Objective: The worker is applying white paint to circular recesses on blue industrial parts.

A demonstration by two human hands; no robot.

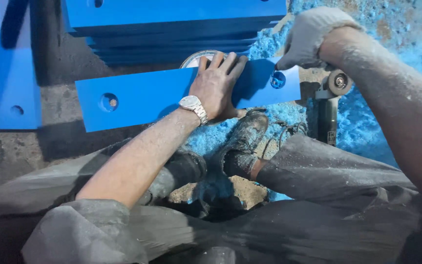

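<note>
I press my left hand [217,87] flat on the blue plate [147,95], palm down and fingers spread, so it pins rather than clasps; nothing is closed inside it. My right hand [308,39], in a pale dusty glove, is wrapped around the body of the grinder [329,105], whose round head shows just below the plate's right end. To do this well, I judge that I should keep my weight on the pinning hand so the plate cannot chatter, hold the tool steady with a firm wrist, and keep bare fingers well away from the working end. The plate lies across the view in front of my knees, its right end, with a round hole [278,79], touching my gloved fingertips, its left end with another hole [109,102] reaching out over the dark floor [50,142]. More blue plates [172,24] sit stacked just beyond, and blue dust [391,68] covers the ground to my right. My shoe [242,142] rests below the plate.
</note>
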